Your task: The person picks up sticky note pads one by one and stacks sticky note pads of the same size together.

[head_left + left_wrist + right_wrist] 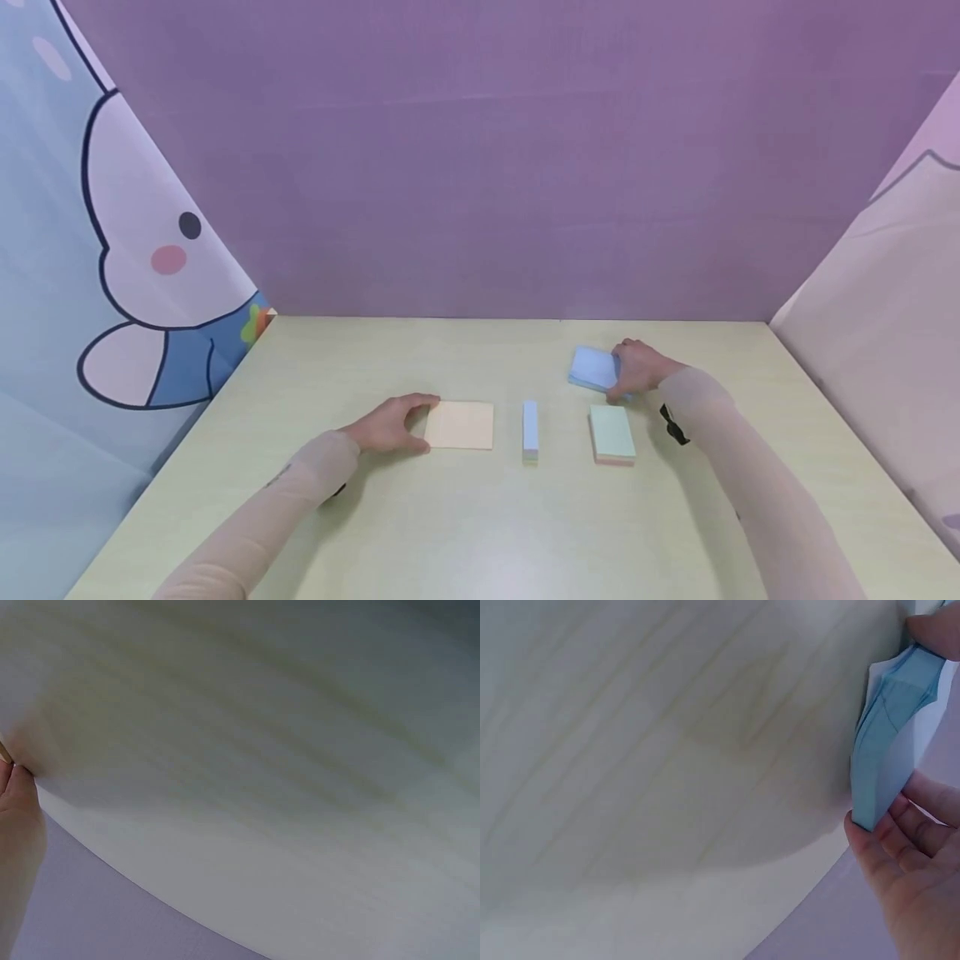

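My left hand (388, 425) holds a cream sticky-note pad (461, 425) by its left side, the thumb at the near corner and the fingers at the far one. In the left wrist view only part of that hand (21, 825) shows at the left edge. Farther back on the right, my right hand (640, 367) grips a blue sticky-note pad (592, 367) between thumb and fingers. The right wrist view shows the blue pad's (877, 731) sheets slightly bent and spread, with the thumb on one end and fingertips on the other.
Between the hands lies a narrow strip-shaped note stack (530, 425) with a blue top. A pale green pad (612, 431) with a pinkish lower layer sits just in front of the right hand. The light wooden table (450, 533) ends at a purple backdrop (480, 167).
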`<state>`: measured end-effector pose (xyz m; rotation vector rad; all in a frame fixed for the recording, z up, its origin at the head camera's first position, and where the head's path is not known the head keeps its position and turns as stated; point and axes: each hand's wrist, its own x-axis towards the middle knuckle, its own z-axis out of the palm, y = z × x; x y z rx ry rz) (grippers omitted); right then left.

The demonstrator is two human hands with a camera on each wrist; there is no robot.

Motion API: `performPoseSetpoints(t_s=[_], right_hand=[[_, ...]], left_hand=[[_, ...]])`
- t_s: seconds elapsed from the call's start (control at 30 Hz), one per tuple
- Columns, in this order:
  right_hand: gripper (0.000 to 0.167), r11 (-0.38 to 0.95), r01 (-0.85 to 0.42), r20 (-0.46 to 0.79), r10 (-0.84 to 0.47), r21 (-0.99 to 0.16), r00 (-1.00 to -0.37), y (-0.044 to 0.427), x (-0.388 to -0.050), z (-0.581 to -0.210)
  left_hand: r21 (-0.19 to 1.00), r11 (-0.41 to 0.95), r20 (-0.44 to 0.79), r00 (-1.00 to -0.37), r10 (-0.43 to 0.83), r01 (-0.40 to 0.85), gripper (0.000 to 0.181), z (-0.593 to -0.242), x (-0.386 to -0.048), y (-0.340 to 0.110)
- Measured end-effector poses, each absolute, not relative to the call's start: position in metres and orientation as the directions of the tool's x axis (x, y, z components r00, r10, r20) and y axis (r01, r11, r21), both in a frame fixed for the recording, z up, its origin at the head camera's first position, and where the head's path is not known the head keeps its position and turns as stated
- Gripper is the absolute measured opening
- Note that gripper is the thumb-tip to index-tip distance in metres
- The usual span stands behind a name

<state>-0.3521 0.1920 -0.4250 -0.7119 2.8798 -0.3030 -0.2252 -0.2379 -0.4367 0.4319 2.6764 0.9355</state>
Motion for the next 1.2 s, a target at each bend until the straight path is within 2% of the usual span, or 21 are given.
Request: performPoseSetpoints(t_s=[0.17, 0.6, 0.87, 1.2], right_hand=[[0.084, 0.863, -0.464, -0.082, -0.487, -0.202, -0.87, 0.191, -0.351, -0.422], [0.088, 0.868, -0.452, -0.053, -0.471, -0.204, -0.881, 0.192, -0.349, -0.412], [0.078, 0.86, -0.466, 0.006, -0.475, -0.208, -0.88, 0.193, -0.346, -0.402], [0.078, 0.847, -0.48, 0.044, -0.484, -0.229, -0.874, 0.185, -0.335, -0.381]], left_hand=[[0.649, 0.739, -0.154, -0.92, 0.36, 0.18, 0.076, -0.436, -0.224, -0.237], [0.631, 0.749, -0.135, -0.922, 0.363, 0.203, 0.076, -0.437, -0.224, -0.237], [0.628, 0.751, -0.132, -0.923, 0.362, 0.204, 0.076, -0.439, -0.227, -0.238], [0.645, 0.742, -0.149, -0.922, 0.356, 0.182, 0.076, -0.436, -0.226, -0.236]])
